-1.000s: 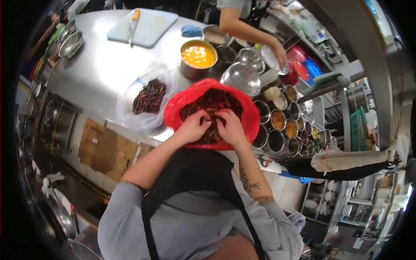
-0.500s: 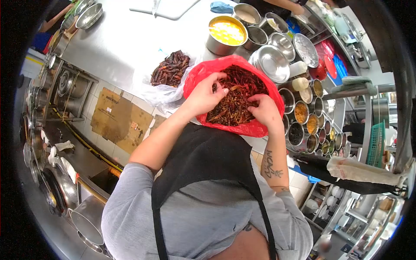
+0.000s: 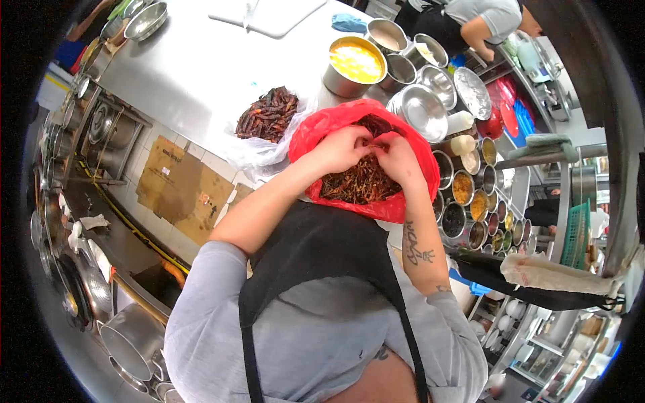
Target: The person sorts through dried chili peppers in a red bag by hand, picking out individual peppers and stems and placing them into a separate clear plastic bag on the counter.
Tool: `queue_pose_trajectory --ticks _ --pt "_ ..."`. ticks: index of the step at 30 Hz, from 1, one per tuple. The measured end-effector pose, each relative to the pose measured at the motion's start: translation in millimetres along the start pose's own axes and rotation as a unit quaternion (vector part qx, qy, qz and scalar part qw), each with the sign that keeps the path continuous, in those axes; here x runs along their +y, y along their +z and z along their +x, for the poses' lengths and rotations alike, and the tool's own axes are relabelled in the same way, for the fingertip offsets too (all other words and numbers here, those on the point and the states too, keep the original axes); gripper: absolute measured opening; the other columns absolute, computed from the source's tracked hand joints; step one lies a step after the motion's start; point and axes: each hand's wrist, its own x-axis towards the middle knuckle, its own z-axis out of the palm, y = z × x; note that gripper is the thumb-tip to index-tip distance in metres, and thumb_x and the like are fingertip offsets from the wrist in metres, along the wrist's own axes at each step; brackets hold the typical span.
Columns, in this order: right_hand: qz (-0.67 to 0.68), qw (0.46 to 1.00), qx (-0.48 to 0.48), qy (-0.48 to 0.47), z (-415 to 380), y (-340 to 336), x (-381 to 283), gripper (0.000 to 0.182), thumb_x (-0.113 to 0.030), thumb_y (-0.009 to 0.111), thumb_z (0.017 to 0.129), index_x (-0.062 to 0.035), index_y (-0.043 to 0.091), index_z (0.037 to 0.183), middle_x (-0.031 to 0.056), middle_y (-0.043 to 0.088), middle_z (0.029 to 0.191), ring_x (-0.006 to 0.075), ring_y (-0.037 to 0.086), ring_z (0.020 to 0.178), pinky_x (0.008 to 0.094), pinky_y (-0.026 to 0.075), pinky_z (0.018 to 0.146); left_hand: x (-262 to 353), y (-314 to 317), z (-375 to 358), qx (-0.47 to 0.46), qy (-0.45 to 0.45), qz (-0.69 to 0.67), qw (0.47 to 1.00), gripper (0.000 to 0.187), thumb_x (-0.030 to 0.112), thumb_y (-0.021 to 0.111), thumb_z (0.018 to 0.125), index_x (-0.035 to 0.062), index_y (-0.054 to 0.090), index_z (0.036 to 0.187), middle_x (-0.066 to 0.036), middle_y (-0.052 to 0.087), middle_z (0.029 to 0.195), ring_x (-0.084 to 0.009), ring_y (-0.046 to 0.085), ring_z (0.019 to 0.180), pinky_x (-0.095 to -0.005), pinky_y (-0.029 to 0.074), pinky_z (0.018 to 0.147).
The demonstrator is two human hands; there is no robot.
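Note:
A red plastic bag (image 3: 316,125) stands open at the table edge in front of me, full of dried chilies (image 3: 357,183). Both hands are inside its mouth, above the chilies. My left hand (image 3: 344,149) and my right hand (image 3: 399,160) meet fingertip to fingertip, pinched on what looks like a dried chili; the fingers mostly cover it. Left of the red bag, a clear plastic bag (image 3: 250,153) lies with a pile of larger, darker dried chilies (image 3: 269,115) on it.
Behind the red bag stand a pot of yellow liquid (image 3: 344,86), metal bowls (image 3: 423,114) and several containers of ingredients (image 3: 463,187). A white cutting board (image 3: 285,25) with a knife (image 3: 250,15) lies at the far side. A co-worker (image 3: 494,20) stands at the back right. Flattened cardboard (image 3: 178,191) covers the floor.
My hands have come together from apart, the right moving up and left to meet the left. The co-worker at the back right has come further into view.

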Motion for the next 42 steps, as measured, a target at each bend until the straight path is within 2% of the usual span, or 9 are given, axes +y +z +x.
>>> queue_pose_trajectory --ticks 6,12,17,20,23,28,33,37,42 --pt "0.144 0.987 0.060 0.048 -10 -13 -12 0.023 -0.016 0.076 0.080 0.0033 0.074 0.092 0.0158 0.074 0.084 0.0230 0.071 0.078 0.0347 0.054 0.076 -3 -5 21 -0.040 -0.028 -0.057 0.997 0.036 0.037 0.070 0.091 0.0059 0.068 0.109 -0.014 0.070 0.104 -0.0229 0.066 0.099 -0.0359 0.050 0.091" --pt "0.211 0.974 0.059 0.056 -7 -8 -6 0.023 -0.014 0.078 0.078 0.0049 0.073 0.090 0.0099 0.075 0.082 0.0128 0.068 0.074 0.0289 0.053 0.069 -9 1 19 -0.040 -0.032 -0.110 0.993 0.036 0.043 0.065 0.094 0.0083 0.065 0.107 -0.011 0.069 0.101 -0.0213 0.064 0.099 -0.0354 0.049 0.089" --pt "-0.069 0.986 -0.083 0.124 -15 -24 -9 0.017 -0.019 0.070 0.085 -0.0043 0.073 0.094 0.0229 0.071 0.091 0.0379 0.070 0.091 0.0439 0.054 0.083 -18 -8 19 -0.078 0.016 -0.014 0.997 0.035 0.038 0.065 0.095 0.0047 0.068 0.105 -0.014 0.071 0.101 -0.0250 0.067 0.098 -0.0371 0.051 0.089" --pt "-0.075 0.987 -0.003 0.140 -1 -4 8 0.024 -0.024 0.070 0.086 -0.0047 0.070 0.101 0.0222 0.070 0.101 0.0387 0.068 0.098 0.0459 0.053 0.087 -7 -11 15 -0.105 0.017 -0.003 0.994 0.030 0.031 0.066 0.094 0.0028 0.070 0.103 -0.015 0.071 0.100 -0.0263 0.069 0.097 -0.0373 0.052 0.088" --pt "-0.123 0.991 0.023 0.050 11 14 15 0.025 -0.023 0.071 0.084 -0.0031 0.072 0.099 0.0223 0.071 0.100 0.0371 0.069 0.095 0.0446 0.053 0.085 -6 -11 17 -0.007 0.031 0.007 0.999 0.026 0.024 0.065 0.092 0.0030 0.069 0.106 -0.017 0.071 0.101 -0.0299 0.068 0.099 -0.0391 0.052 0.089" --pt "-0.087 0.996 0.013 -0.013 13 16 23 0.023 -0.012 0.072 0.083 -0.0002 0.072 0.103 0.0215 0.072 0.095 0.0348 0.071 0.091 0.0418 0.054 0.084 -23 13 26 -0.048 0.038 0.117 0.991 0.029 0.008 0.060 0.086 0.0050 0.065 0.115 -0.023 0.068 0.108 -0.0406 0.065 0.103 -0.0475 0.051 0.089" --pt "0.048 0.998 0.049 0.006 -7 -4 11 0.024 -0.011 0.071 0.084 0.0016 0.072 0.105 0.0176 0.073 0.082 0.0293 0.071 0.076 0.0380 0.053 0.074 -4 18 21 -0.038 0.054 0.119 0.991 0.026 0.016 0.068 0.082 0.0019 0.067 0.103 -0.020 0.070 0.096 -0.0388 0.067 0.095 -0.0468 0.053 0.081" --pt "0.310 0.943 0.094 0.073 -20 -2 0 0.018 -0.011 0.073 0.089 0.0036 0.073 0.100 0.0049 0.071 0.082 0.0101 0.062 0.074 0.0262 0.049 0.068 -21 36 29 0.037 0.070 0.007 0.997 0.027 0.021 0.070 0.081 0.0014 0.067 0.099 -0.018 0.070 0.091 -0.0363 0.068 0.088 -0.0438 0.054 0.078" --pt "0.244 0.960 0.118 0.072 -28 25 15 0.019 -0.012 0.068 0.093 0.0054 0.071 0.101 0.0077 0.071 0.089 0.0125 0.062 0.083 0.0283 0.049 0.079 -22 33 14 0.102 0.013 -0.067 0.992 0.033 0.032 0.068 0.086 0.0027 0.067 0.100 -0.018 0.070 0.093 -0.0320 0.068 0.089 -0.0406 0.053 0.082"
